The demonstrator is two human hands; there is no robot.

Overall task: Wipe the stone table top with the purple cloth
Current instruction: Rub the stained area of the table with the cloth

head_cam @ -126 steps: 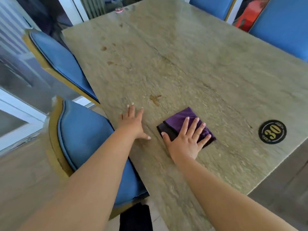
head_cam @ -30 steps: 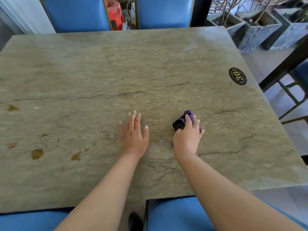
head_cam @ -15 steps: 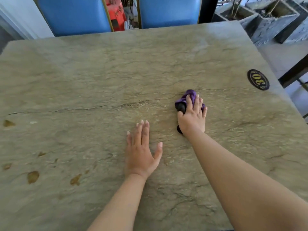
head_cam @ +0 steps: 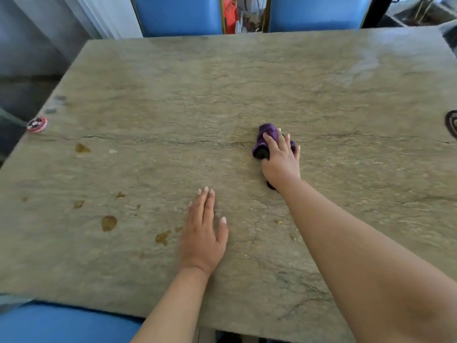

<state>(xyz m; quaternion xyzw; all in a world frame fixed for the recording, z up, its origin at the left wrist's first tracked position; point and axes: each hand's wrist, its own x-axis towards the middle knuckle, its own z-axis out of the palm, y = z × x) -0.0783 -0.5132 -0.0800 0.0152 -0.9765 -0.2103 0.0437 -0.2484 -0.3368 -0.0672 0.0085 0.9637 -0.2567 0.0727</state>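
Mid-wipe. Right hand [head_cam: 280, 159] pressed on bunched cloth [head_cam: 265, 138] at mid-table [head_cam: 222, 82], fingers curled over it. Left hand [head_cam: 202, 233] flat, fingers spread, empty. Brown stains [head_cam: 108, 222] near left untouched (likely most work left); far right looks damp.

Blue chairs [head_cam: 178, 14], red-rimmed disc [head_cam: 37, 124], black badge [head_cam: 452, 123]
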